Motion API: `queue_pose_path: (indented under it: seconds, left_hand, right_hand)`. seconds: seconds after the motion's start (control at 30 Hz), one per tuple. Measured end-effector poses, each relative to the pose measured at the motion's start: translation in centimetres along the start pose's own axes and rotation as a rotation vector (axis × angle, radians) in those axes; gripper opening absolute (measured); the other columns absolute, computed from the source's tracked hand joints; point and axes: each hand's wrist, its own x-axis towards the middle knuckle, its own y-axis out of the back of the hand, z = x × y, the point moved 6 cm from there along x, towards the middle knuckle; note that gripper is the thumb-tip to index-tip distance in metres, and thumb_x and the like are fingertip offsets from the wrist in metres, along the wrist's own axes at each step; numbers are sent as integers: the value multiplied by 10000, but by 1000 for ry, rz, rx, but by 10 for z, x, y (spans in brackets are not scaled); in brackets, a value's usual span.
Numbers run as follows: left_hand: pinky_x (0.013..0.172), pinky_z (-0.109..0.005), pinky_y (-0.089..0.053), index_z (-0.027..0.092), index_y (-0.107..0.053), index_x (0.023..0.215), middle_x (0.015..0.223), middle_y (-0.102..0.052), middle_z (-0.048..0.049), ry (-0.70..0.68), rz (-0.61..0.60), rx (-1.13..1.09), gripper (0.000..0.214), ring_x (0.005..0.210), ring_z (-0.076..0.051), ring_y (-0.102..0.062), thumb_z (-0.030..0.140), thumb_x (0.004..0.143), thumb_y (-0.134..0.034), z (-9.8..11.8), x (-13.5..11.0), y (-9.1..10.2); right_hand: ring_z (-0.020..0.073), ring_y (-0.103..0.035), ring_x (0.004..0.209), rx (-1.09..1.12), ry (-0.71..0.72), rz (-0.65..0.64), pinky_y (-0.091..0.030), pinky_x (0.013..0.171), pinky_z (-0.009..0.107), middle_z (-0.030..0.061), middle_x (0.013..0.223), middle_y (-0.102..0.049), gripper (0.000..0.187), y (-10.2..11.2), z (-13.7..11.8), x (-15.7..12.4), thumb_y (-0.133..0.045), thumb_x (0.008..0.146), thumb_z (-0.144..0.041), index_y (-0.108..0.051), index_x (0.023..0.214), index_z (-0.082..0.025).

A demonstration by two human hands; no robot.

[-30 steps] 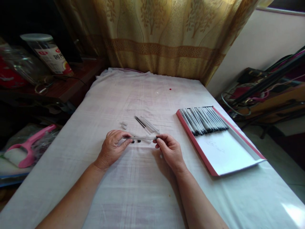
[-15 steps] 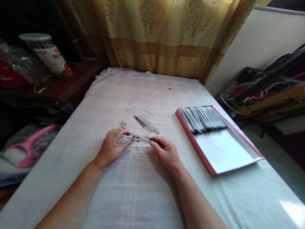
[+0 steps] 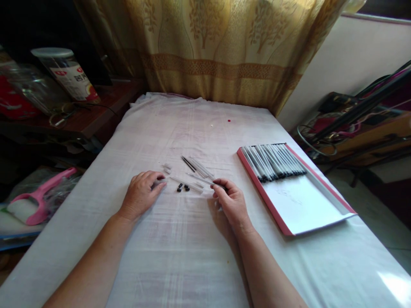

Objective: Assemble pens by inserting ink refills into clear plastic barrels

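My left hand (image 3: 140,193) lies on the white cloth (image 3: 180,256), fingers curled, fingertips pinched on something small I cannot make out. My right hand (image 3: 230,201) pinches one end of a clear pen barrel (image 3: 201,179) that points up and left just above the cloth. Between the hands lie two small black caps (image 3: 183,187) and a clear tube (image 3: 181,183). Just beyond them rests a loose bunch of refills and barrels (image 3: 197,167). Small clear pieces (image 3: 166,167) lie left of that bunch.
A red-edged white tray (image 3: 298,205) at the right holds a row of several finished pens (image 3: 274,161). A curtain (image 3: 218,47) hangs behind the table. A jar (image 3: 69,75) stands on a dark shelf at left; a pink tool (image 3: 38,196) lies lower left.
The hands held one pen barrel between them; they have now parted. The left hand moved left and let go of it. The right hand keeps the barrel, and the black caps show.
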Motion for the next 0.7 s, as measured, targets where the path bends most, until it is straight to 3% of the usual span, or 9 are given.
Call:
queue_pose_path:
  seconds: [0.17, 0.27, 0.43, 0.7]
  left_hand:
    - [824, -345, -518, 211, -681, 1073, 1042, -714, -83, 160, 116, -406, 342, 927, -228, -663, 450, 854, -571, -3, -1, -1]
    - [844, -342, -518, 208, -671, 1046, 1039, -728, -83, 222, 118, -616, 381, 971, -229, -672, 524, 846, -596, 2, -3, -6]
    - [697, -277, -518, 214, -573, 984, 984, -751, -67, 421, 100, -959, 461, 851, -186, -690, 597, 761, -698, 8, -7, -14]
    - [715, -260, -504, 204, -560, 964, 1063, -750, -77, 520, 38, -1146, 479, 850, -162, -684, 561, 717, -762, 19, -11, -21]
  right_hand:
    - [139, -571, 540, -25, 47, -43, -434, 475, 236, 27, 649, -682, 336, -6, -6, -4, -679, 711, -415, -780, 917, -169]
    - [143, -590, 556, -21, 72, -85, -466, 508, 248, 37, 672, -703, 303, -11, -8, -7, -668, 730, -394, -785, 901, -173]
    - [149, -622, 577, -28, 107, -149, -509, 566, 268, 39, 696, -729, 253, -17, -12, -11, -665, 741, -362, -786, 884, -192]
    - [162, -632, 612, -97, 151, -180, -513, 599, 283, 37, 728, -737, 226, -21, -13, -13, -639, 751, -336, -789, 871, -216]
